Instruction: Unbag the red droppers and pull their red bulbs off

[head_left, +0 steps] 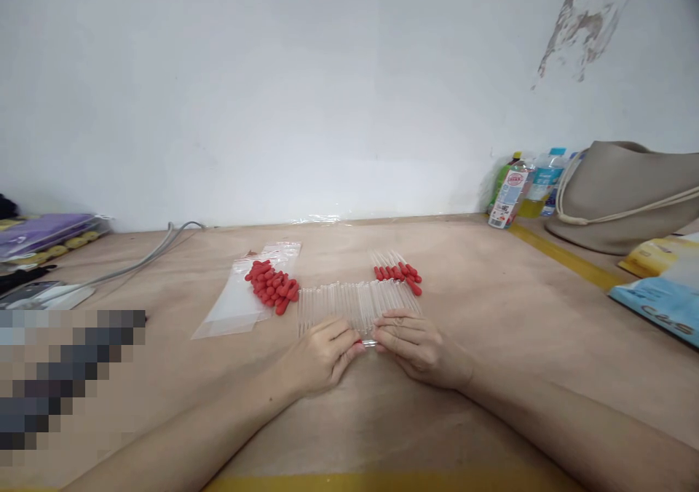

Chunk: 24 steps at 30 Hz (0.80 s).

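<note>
My left hand [328,350] is closed with its thumb and fingers pinched, a bit of a red rubber bulb showing at the fingertips. Facing it, my right hand [412,348] grips a clear glass dropper tube [370,343] that lies crosswise between the two hands. The bulb and the tube end meet by my left fingertips; whether they are joined is hidden. Just behind my hands, many clear glass tubes [333,301] lie side by side in a row. Beyond them on the right are several droppers with red bulbs [397,272]. Loose red rubber bulbs [269,285] are heaped at the left.
Clear zip bags [232,308] lie under and beside the bulb heap. A grey cable [147,258] crosses the wooden table [491,346] at left. Bottles [540,183], a grey bag [622,193] and a blue packet [658,310] stand or lie at right. The wall is behind.
</note>
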Tool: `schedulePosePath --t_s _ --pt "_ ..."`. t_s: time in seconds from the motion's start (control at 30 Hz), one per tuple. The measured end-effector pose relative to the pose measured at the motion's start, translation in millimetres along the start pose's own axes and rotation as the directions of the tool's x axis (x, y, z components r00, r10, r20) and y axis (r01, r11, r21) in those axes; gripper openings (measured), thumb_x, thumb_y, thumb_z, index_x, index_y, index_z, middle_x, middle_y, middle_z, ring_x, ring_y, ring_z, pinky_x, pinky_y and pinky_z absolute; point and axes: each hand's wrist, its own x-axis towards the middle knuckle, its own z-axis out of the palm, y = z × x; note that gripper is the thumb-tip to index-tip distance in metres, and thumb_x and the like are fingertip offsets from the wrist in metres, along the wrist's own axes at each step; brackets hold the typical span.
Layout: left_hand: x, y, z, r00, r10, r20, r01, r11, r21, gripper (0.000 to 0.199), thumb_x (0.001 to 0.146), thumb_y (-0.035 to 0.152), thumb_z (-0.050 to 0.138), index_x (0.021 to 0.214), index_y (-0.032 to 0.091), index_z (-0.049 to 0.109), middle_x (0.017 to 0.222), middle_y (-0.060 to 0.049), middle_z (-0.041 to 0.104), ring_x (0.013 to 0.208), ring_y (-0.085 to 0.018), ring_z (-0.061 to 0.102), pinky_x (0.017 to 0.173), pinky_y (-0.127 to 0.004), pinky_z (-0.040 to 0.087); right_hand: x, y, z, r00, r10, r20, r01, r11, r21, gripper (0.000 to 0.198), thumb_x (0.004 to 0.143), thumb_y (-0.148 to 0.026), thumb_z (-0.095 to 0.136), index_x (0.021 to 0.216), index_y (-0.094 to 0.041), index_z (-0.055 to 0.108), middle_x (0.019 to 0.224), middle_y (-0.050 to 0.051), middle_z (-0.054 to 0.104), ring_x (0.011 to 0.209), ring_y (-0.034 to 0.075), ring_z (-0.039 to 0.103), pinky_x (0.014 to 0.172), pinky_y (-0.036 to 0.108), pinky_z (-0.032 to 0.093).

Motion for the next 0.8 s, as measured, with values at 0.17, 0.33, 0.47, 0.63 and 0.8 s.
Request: schedulePosePath --t_s 0.17,0.33,0.47,0.63,0.8 --pt "0.8 1.7 -2.7 1.0 0.003 0.007 -0.003 1.0 -0.005 0.028 0.09 0.024 0.033 0.072 0.016 0.052 0.066 -0.003 0.051 0.06 -0.013 0.046 0.056 -0.024 0.04 -1.0 -2.2 -4.5 0.999 -0.036 -0.012 0.035 0.999 -0.04 0.021 0.08 -0.005 0.049 0.099 -0.009 0.059 0.087 0.009 0.068 0.092 0.016 0.061 0.09 0.034 0.048" --pt "-7.2 -7.3 -3.9 0.999 -0.022 -0.027 0.021 0.999 -0.046 0.026 0.09 0.02 0.031 0.076 0.015 0.051 0.066 -0.003 0.05 0.061 -0.013 0.046 0.057 -0.024 0.039 -4.3 2.9 -13.7 0.998 -0.05 -0.034 0.048 0.998 -0.043 0.023 0.081 -0.006 0.047 0.1 -0.01 0.059 0.088 0.009 0.067 0.093 0.017 0.06 0.087 0.034 0.047" --pt "-12.4 -22.7 -7.1 0.978 -0.163 -0.133 0.158 0.986 -0.049 0.022 0.09 0.019 0.035 0.077 0.016 0.052 0.065 -0.001 0.049 0.06 -0.012 0.046 0.056 -0.022 0.039 -13.7 22.2 -23.2 0.954 0.258 -0.151 -0.288 0.931 -0.223 0.017 0.08 -0.014 0.054 0.094 -0.018 0.063 0.072 0.002 0.066 0.069 0.013 0.058 0.073 0.032 0.042" --pt "-5.3 -33.2 -13.1 0.922 -0.282 -0.266 0.262 0.959 -0.108 0.017 0.088 0.018 0.04 0.095 0.017 0.056 0.086 -0.004 0.055 0.08 -0.013 0.053 0.073 -0.025 0.044 -17.9 37.9 -20.6 0.818 0.54 -0.201 -0.564 0.679 -0.47 0.018 0.081 -0.022 0.052 0.09 -0.023 0.067 0.066 0.001 0.064 0.062 0.012 0.054 0.066 0.031 0.028" --pt "-3.2 -36.0 -17.8 0.865 -0.405 -0.297 0.388 0.914 -0.117 0.023 0.087 0.017 0.04 0.105 0.017 0.055 0.095 -0.006 0.05 0.09 -0.015 0.05 0.08 -0.03 0.044 -14.8 35.9 -14.2 0.753 0.648 -0.12 -0.607 0.612 -0.506 0.023 0.078 -0.02 0.048 0.092 -0.021 0.066 0.078 0.003 0.068 0.067 0.014 0.057 0.067 0.03 0.024"
